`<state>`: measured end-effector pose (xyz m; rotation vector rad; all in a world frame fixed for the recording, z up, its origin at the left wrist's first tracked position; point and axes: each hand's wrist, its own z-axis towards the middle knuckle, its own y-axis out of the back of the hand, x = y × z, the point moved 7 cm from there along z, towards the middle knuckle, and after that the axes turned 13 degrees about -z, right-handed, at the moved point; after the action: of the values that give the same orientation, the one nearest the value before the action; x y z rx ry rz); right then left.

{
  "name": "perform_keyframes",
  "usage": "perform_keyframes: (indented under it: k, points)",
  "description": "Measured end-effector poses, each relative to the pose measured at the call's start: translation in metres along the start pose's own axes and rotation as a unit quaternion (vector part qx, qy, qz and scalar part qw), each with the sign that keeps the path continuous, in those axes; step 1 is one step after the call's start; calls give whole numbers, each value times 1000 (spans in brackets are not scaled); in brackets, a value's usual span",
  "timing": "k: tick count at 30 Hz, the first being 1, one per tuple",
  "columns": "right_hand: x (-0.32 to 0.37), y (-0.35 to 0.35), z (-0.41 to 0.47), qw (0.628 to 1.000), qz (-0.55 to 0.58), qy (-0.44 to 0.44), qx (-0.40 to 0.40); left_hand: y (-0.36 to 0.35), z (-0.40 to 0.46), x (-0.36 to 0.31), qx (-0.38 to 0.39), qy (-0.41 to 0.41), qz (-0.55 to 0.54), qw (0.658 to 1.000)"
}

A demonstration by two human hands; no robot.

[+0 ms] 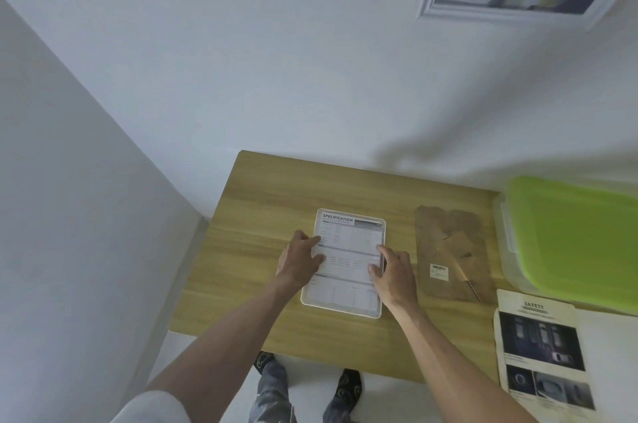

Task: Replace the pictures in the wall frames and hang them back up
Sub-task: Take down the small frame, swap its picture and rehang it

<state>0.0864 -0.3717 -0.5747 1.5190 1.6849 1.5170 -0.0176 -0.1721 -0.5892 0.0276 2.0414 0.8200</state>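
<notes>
White rectangular picture frame (345,310) flat on light wooden worktop (259,215), printed specification sheet (348,250) inside, left hand (300,262) and right hand (393,272) pressing it, fingers (316,241) straight, slightly spread

head view, steeply down onto table (269,188)

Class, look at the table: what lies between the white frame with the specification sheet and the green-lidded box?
In the head view, a brown backing board lies flat between the white frame and the green-lidded box, with a thin stick-like tool resting on it.
</notes>
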Motion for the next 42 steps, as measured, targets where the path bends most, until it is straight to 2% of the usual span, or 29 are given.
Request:
perform_keyframes:
  k: [4, 16, 20, 23, 25, 28, 30, 33, 38, 42]
  points:
    - [1, 1, -2, 1000, 11, 2, -2, 1, 4, 3, -4, 1, -34, 999]
    - [-2, 2, -5, 1000, 25, 3, -6, 4, 2, 5, -7, -10, -23, 1000]
    - [-24, 18, -3, 998, 40, -25, -45, 11, -5, -6, -60, -32, 20, 997]
    - [-57, 41, 2, 994, 19, -66, -79, 2, -10, -38, -99, -88, 23, 991]
    - [-86, 57, 6, 990, -4, -108, -89, -18, -12, -64, -85, -114, 5, 990]
    - [-133, 71, 10, 984, -31, -164, -65, -69, -15, -101, -4, -123, -17, 992]
    - [-157, 73, 12, 982, -37, -181, -41, -108, -19, -123, 53, -98, -15, 994]
    - [-177, 71, 12, 980, -40, -193, -6, -154, -20, -139, 101, -3, -57, 993]
    - [-191, 70, 16, 981, -34, -188, 8, -183, -21, -148, 93, 136, -190, 968]
    - [-200, 74, 22, 974, 54, -222, 4, -184, -14, -138, 61, 199, -267, 941]
